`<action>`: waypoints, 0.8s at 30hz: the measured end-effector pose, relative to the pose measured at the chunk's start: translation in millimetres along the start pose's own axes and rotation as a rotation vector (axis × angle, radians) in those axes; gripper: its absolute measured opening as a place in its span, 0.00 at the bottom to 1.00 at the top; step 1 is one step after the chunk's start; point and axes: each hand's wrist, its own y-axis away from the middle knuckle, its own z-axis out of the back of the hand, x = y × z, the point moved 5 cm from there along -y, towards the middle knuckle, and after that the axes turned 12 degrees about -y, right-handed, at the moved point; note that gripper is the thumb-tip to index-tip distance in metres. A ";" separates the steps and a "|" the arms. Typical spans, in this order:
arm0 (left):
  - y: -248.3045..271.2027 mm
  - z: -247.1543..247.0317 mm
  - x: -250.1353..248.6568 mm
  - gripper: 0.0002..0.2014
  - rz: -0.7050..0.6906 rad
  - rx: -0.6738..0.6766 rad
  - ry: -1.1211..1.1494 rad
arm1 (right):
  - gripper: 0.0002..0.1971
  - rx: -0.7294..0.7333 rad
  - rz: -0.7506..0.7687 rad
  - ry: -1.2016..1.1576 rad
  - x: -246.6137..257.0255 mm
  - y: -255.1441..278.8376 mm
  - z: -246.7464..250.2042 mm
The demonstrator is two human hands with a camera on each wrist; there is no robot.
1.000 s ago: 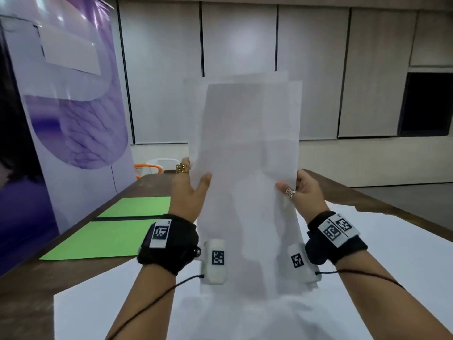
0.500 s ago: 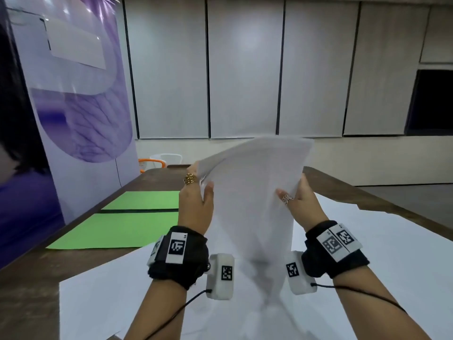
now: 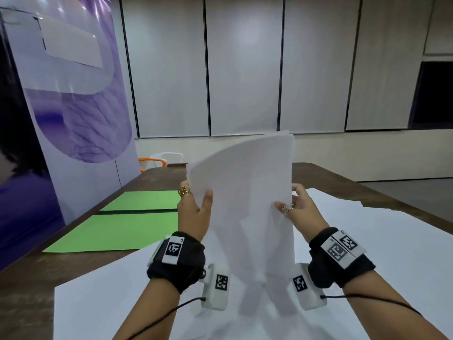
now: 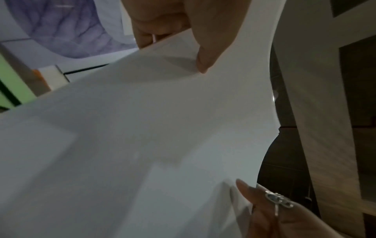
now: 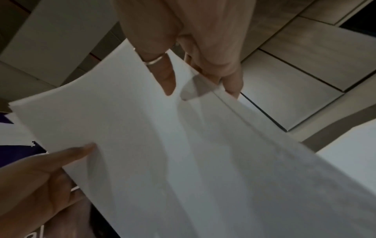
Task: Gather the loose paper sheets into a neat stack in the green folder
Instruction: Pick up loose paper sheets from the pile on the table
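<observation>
A bundle of white paper sheets [image 3: 247, 204] stands on its lower edge on the table, its top bending away to the right. My left hand [image 3: 193, 207] pinches its left edge, thumb in front, fingers behind. My right hand [image 3: 293, 207] pinches the right edge the same way. The left wrist view shows the sheets [image 4: 154, 128] with my left thumb [image 4: 205, 53] on them. The right wrist view shows the sheets [image 5: 183, 145] between my right thumb [image 5: 162, 75] and fingers. The green folder [image 3: 117, 229] lies open and flat to the left.
A large white sheet [image 3: 380, 253] covers the brown table [image 3: 24, 278] under my arms. A purple banner [image 3: 73, 106] stands along the table's left side. An orange and white chair [image 3: 157, 160] sits beyond the far end.
The sheets stood tall and flat a second ago; they have come down lower and their top now curls away. Both hands keep their hold on the edges.
</observation>
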 end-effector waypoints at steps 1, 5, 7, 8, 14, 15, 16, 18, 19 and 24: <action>1.7 -0.5 -1.1 0.16 0.008 -0.001 0.006 | 0.14 -0.004 -0.007 0.006 -3.0 1.0 0.0; -8.4 3.3 -23.6 0.15 -0.035 -0.080 0.020 | 0.16 -0.011 0.073 0.002 8.0 -5.6 -8.5; -14.5 7.0 -34.6 0.15 -0.088 -0.132 -0.021 | 0.16 -0.016 0.114 -0.014 15.8 -9.6 -11.7; -15.2 6.2 -35.7 0.15 -0.105 -0.135 -0.041 | 0.16 -0.012 0.123 -0.026 16.2 -10.2 -11.9; 7.1 -26.8 15.7 0.12 -0.015 0.078 -0.129 | 0.16 0.031 -0.068 0.008 -18.0 -2.4 -13.9; 7.5 -30.2 22.9 0.11 0.036 0.076 -0.122 | 0.16 0.024 -0.083 0.014 -21.2 -0.6 -13.8; 6.6 -30.3 23.9 0.10 0.072 0.061 -0.119 | 0.18 0.007 -0.083 0.024 -23.1 0.1 -12.9; 3.1 -25.8 12.7 0.04 0.074 0.038 -0.068 | 0.19 -0.015 -0.070 0.044 -21.3 0.0 -12.4; 1.6 -23.7 7.2 0.04 0.054 0.031 -0.030 | 0.19 -0.022 -0.068 0.051 -19.9 -0.7 -12.1; 14.6 -28.4 25.9 0.18 0.149 0.081 0.040 | 0.17 -0.011 -0.171 0.111 -35.1 4.5 -15.5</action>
